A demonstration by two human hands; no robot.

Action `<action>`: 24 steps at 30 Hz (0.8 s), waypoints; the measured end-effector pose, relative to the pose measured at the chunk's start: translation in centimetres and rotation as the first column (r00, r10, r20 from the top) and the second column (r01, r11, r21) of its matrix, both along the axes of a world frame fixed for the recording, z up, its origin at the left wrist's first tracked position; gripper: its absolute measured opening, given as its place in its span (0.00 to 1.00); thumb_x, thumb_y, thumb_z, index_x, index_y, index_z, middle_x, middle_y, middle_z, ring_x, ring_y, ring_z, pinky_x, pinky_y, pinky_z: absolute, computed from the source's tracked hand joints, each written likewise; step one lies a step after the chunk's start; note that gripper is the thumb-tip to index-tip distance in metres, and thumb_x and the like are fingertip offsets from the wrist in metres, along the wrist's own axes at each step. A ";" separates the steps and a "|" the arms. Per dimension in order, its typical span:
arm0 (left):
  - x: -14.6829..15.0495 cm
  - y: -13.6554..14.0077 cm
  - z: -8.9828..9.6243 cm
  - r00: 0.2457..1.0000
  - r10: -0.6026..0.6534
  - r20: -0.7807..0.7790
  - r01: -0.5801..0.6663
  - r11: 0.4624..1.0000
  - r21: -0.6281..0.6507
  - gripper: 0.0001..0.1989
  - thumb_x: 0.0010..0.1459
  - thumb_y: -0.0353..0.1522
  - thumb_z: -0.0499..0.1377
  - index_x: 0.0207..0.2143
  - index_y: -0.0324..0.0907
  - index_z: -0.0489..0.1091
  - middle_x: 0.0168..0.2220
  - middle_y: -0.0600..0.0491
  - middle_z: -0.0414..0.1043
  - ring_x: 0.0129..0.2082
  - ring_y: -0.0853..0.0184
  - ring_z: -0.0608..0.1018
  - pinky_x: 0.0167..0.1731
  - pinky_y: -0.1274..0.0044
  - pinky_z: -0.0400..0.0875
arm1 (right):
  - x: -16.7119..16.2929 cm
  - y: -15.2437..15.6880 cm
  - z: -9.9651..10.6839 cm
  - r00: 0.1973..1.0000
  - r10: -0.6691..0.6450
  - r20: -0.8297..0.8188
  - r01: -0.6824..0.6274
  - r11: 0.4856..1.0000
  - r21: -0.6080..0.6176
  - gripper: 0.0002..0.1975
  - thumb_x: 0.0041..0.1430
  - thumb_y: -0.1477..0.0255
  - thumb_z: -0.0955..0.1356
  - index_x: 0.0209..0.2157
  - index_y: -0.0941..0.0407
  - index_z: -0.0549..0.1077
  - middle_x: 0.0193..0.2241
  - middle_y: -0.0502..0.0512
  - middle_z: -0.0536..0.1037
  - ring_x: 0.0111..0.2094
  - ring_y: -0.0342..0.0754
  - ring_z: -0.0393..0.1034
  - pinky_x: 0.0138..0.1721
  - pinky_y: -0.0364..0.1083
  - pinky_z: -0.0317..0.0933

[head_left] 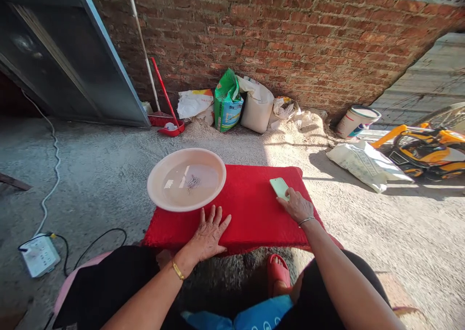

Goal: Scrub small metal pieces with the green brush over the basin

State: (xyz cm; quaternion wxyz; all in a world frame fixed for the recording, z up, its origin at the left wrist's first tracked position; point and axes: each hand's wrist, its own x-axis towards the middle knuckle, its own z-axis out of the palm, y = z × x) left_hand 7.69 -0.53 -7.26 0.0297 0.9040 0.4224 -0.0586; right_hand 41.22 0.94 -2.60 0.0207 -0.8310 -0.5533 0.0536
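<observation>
My left hand (209,233) lies on the red cloth-covered table (247,199), fingers spread, holding nothing. Just beyond its fingertips stands a pale pink basin (156,187) with clear water and a cluster of small dark bits (193,182) at its bottom, too small to name. On the right side of the cloth, my right hand (298,207) grips the near end of a light green mobile phone (279,187) between thumb and fingers. The phone is flat or nearly flat on the cloth; its near end is hidden by the hand.
Along the brick wall (254,35) stand a red dustpan (172,130), a green bag (228,102) and a white sack (257,105). A bucket (358,122) and an orange ride-on toy (432,148) are at right. A power strip (39,256) with cords lies at left.
</observation>
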 end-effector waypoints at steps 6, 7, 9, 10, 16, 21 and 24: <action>0.0 0.0 -0.3 1.000 -0.007 0.005 0.007 1.000 0.025 0.48 0.44 0.48 0.63 0.64 0.48 0.46 0.66 0.37 0.39 0.64 0.42 0.39 0.56 0.45 0.31 | 1.1 0.3 0.7 0.991 -0.131 0.009 0.131 0.991 -0.005 0.23 0.59 0.51 0.59 0.45 0.54 0.65 0.42 0.59 0.70 0.41 0.54 0.70 0.39 0.51 0.61; 0.0 0.0 -0.4 1.000 -0.006 -0.002 0.006 1.000 0.019 0.48 0.44 0.49 0.62 0.64 0.48 0.46 0.66 0.37 0.39 0.64 0.42 0.39 0.56 0.45 0.31 | 1.0 0.4 0.7 0.993 -0.114 -0.020 0.114 0.993 0.001 0.23 0.58 0.50 0.59 0.45 0.54 0.64 0.42 0.59 0.70 0.41 0.54 0.70 0.39 0.51 0.61; 0.0 0.0 -0.5 1.000 -0.006 -0.010 0.006 1.000 0.008 0.48 0.44 0.50 0.62 0.64 0.48 0.45 0.66 0.36 0.39 0.64 0.41 0.39 0.55 0.45 0.31 | 0.7 0.3 0.7 0.996 -0.058 -0.070 0.058 0.998 -0.001 0.22 0.58 0.51 0.60 0.45 0.53 0.64 0.41 0.58 0.71 0.42 0.54 0.69 0.39 0.50 0.61; 0.0 0.1 -0.6 1.000 -0.007 -0.010 0.007 1.000 0.005 0.48 0.44 0.51 0.61 0.64 0.48 0.45 0.66 0.36 0.39 0.64 0.41 0.39 0.55 0.45 0.31 | 0.5 0.3 0.6 0.996 -0.042 -0.081 0.041 0.999 -0.014 0.22 0.58 0.51 0.60 0.45 0.53 0.65 0.41 0.58 0.71 0.42 0.54 0.69 0.40 0.50 0.61; -0.1 0.1 -0.6 0.999 -0.022 0.024 0.022 1.000 0.003 0.50 0.43 0.52 0.61 0.64 0.48 0.44 0.66 0.37 0.38 0.64 0.41 0.39 0.55 0.44 0.31 | 2.0 0.1 1.5 0.975 -0.223 -0.009 0.223 0.975 -0.015 0.24 0.57 0.49 0.59 0.43 0.53 0.66 0.42 0.59 0.70 0.40 0.56 0.70 0.41 0.54 0.60; 0.2 0.0 0.1 1.000 0.005 -0.014 -0.006 1.000 -0.022 0.48 0.43 0.48 0.64 0.63 0.47 0.47 0.65 0.36 0.40 0.64 0.41 0.41 0.55 0.44 0.34 | 1.2 1.6 2.3 0.969 -0.218 -0.115 0.230 0.967 0.113 0.23 0.56 0.50 0.60 0.45 0.52 0.66 0.42 0.57 0.70 0.42 0.53 0.68 0.39 0.49 0.60; 0.1 0.1 -0.2 1.000 -0.004 -0.007 0.004 1.000 0.019 0.49 0.42 0.48 0.64 0.63 0.48 0.47 0.65 0.36 0.41 0.64 0.41 0.41 0.55 0.44 0.33 | -2.1 3.1 1.9 0.991 -0.057 -0.123 0.080 0.979 0.185 0.21 0.57 0.51 0.62 0.44 0.52 0.65 0.42 0.55 0.69 0.39 0.50 0.68 0.35 0.46 0.58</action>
